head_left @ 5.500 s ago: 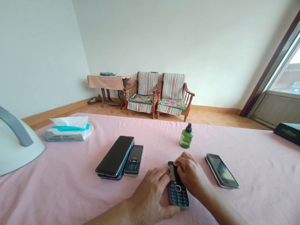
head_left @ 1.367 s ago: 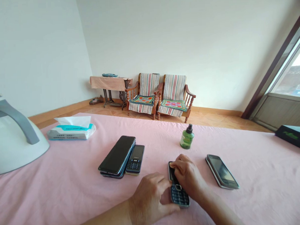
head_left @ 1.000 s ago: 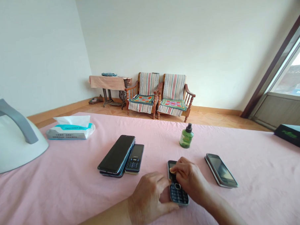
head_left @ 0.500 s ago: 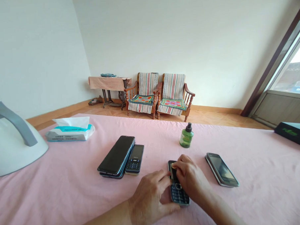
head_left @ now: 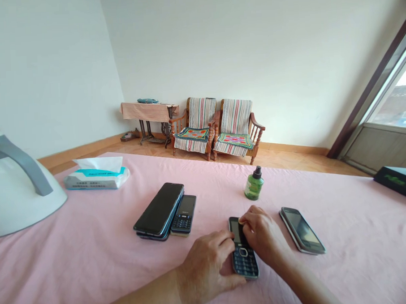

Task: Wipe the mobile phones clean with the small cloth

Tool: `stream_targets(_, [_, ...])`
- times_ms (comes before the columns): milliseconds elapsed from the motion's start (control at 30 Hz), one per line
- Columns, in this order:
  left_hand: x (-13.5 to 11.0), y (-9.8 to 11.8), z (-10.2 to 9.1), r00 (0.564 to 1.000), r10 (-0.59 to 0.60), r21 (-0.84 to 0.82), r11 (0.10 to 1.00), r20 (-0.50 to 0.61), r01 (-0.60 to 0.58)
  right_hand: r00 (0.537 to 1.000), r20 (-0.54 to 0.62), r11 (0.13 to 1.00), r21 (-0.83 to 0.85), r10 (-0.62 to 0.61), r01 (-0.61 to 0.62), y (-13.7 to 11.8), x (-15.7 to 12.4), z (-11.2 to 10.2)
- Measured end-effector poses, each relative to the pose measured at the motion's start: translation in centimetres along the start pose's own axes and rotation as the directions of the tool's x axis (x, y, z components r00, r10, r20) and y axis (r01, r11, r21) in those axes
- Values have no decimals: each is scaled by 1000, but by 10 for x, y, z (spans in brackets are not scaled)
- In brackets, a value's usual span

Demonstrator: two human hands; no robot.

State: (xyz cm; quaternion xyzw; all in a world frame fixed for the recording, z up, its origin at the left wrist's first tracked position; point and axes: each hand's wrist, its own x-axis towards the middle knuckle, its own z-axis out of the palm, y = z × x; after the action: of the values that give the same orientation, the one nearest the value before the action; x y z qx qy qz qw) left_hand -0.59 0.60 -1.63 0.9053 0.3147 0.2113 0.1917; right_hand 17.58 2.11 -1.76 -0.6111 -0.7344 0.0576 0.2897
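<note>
A dark keypad phone (head_left: 243, 255) lies flat on the pink tablecloth (head_left: 93, 255) in front of me. My left hand (head_left: 204, 270) curls against its left edge, with the thumb at its lower end, and steadies it. My right hand (head_left: 265, 236) rests over the phone's right side, with fingertips pinched on something small and pale pressed to the screen; I cannot make out what it is. A small green spray bottle (head_left: 254, 184) stands just beyond the hands.
A grey touchscreen phone (head_left: 302, 230) lies to the right. To the left sit stacked smartphones (head_left: 159, 211) and a keypad phone (head_left: 183, 214). A tissue pack (head_left: 96, 175) and a white appliance (head_left: 16, 187) are at far left, a dark box (head_left: 397, 181) at far right.
My right hand's pinched fingertips have slid back and forth over the phone's screen, now sitting near its upper right. My left hand has stayed at the phone's left edge.
</note>
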Motion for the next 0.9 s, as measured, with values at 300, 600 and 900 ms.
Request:
stream_targets(300, [-1, -1, 2, 1000, -14, -1, 1000, -17, 14, 999, 9, 999, 24, -44, 44, 1, -2, 3])
stream_targets(600, [0, 1, 0, 1000, -24, 1, 1000, -5, 24, 999, 9, 997, 49, -51, 51, 2, -1, 4])
stream_targets(900, [0, 0, 1, 999, -26, 9, 1000, -18, 26, 992, 8, 988, 92, -128, 126, 0, 0, 9])
